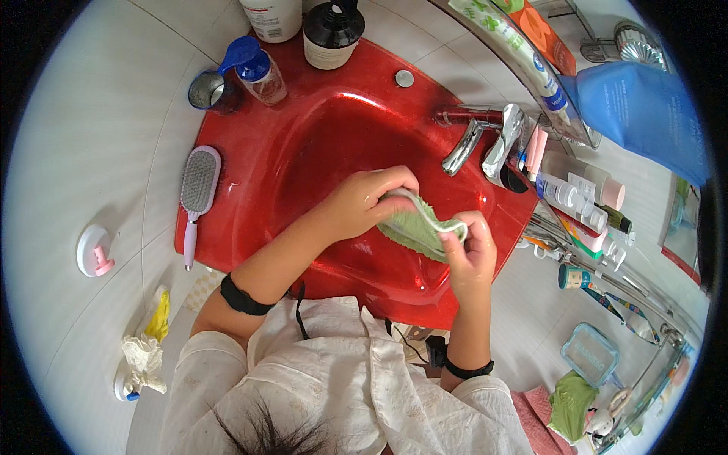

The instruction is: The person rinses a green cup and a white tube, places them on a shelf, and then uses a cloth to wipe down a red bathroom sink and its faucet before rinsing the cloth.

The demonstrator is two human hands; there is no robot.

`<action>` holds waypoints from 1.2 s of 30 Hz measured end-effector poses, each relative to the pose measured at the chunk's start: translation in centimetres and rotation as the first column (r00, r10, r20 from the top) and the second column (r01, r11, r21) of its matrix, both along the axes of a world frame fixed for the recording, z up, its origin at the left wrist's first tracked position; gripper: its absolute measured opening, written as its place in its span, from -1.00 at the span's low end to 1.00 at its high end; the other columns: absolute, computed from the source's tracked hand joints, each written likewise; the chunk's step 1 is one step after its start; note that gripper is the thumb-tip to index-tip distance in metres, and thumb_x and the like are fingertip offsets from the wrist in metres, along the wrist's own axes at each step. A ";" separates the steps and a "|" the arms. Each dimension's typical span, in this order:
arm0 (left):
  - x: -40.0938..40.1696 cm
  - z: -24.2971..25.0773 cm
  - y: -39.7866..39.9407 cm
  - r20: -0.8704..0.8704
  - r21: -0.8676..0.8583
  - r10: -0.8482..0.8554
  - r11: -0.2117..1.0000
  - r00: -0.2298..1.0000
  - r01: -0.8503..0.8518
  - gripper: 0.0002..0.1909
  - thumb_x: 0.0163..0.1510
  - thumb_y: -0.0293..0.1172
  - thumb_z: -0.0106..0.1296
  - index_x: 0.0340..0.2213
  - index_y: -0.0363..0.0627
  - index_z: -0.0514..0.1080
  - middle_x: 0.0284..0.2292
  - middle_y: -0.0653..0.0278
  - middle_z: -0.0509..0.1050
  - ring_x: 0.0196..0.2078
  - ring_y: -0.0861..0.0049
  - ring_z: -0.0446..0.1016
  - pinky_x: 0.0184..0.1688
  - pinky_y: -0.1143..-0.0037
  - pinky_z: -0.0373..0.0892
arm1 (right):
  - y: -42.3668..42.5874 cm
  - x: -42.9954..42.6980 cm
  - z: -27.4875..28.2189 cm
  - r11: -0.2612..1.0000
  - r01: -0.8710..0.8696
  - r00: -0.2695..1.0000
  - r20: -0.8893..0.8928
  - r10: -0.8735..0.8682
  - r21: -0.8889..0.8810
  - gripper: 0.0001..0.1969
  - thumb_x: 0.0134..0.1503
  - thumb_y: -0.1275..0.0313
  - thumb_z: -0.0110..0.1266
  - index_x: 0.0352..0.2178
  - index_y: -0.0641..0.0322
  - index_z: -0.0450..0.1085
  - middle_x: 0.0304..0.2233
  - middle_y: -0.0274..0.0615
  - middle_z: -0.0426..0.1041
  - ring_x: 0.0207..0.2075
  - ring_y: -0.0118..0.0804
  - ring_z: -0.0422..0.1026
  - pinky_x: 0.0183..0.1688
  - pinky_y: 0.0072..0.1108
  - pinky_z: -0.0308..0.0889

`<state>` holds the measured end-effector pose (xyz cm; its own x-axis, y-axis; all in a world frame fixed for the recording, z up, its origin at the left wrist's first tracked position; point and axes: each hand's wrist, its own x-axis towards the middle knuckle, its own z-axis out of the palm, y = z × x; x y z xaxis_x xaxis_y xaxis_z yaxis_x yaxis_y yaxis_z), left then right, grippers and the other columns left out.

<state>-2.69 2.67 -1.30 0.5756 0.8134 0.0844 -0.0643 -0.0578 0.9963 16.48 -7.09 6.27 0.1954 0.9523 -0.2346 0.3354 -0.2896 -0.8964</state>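
Observation:
Both hands are over the red wash basin (pixel 341 142), holding a small green cloth (pixel 418 230) with white edging. My left hand (pixel 378 202) grips its left part, fingers curled over the upper edge. At the cloth's right end, my right hand (pixel 472 247) pinches the white edge between thumb and fingers. The cloth sags and folds between them. Beyond my right hand, the chrome faucet (pixel 463 145) stands at the basin's right rear. Both hands look wet.
A hairbrush (pixel 199 182) lies on the basin's left rim. A metal cup (pixel 209 91), a blue-capped bottle (pixel 261 77) and a black-lidded container (pixel 333 42) stand at the back left. Toiletry bottles (pixel 574 199) crowd the right side, below a blue bag (pixel 637 114).

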 end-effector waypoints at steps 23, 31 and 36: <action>8.0 -1.5 7.5 -0.297 -0.136 0.326 0.916 0.898 -0.377 -0.63 0.01 -0.15 0.15 -0.39 -0.29 0.44 -0.51 0.04 0.51 -0.40 0.09 0.51 -0.32 0.26 0.39 | 7.3 1.2 -8.3 0.633 0.744 0.615 -0.588 -0.525 0.213 -0.75 0.24 0.48 0.02 -0.11 0.32 0.18 -0.15 -0.11 0.41 -0.10 -0.22 0.42 0.02 -0.38 0.35; 12.5 -1.6 7.0 -0.172 -0.496 0.107 0.849 0.979 -0.180 -0.60 0.16 -0.18 0.05 -0.14 -0.30 0.40 -0.33 0.15 0.51 -0.26 0.48 0.46 -0.19 0.48 0.36 | 10.9 1.9 -8.4 0.783 0.616 0.657 -0.605 -0.450 0.087 -0.67 0.23 0.46 0.02 -0.01 0.38 0.23 -0.08 -0.13 0.39 -0.08 -0.35 0.40 -0.02 -0.48 0.33; 13.7 -2.2 6.2 -0.032 -0.460 0.154 0.875 0.988 -0.151 -0.68 0.19 -0.28 0.01 -0.12 -0.26 0.39 -0.27 0.11 0.50 -0.22 0.49 0.44 -0.13 0.49 0.34 | 10.9 1.3 -8.7 0.680 0.711 0.674 -0.453 -0.584 0.180 -0.76 0.23 0.48 0.00 -0.09 0.36 0.31 -0.16 -0.24 0.43 -0.16 -0.41 0.41 -0.08 -0.55 0.35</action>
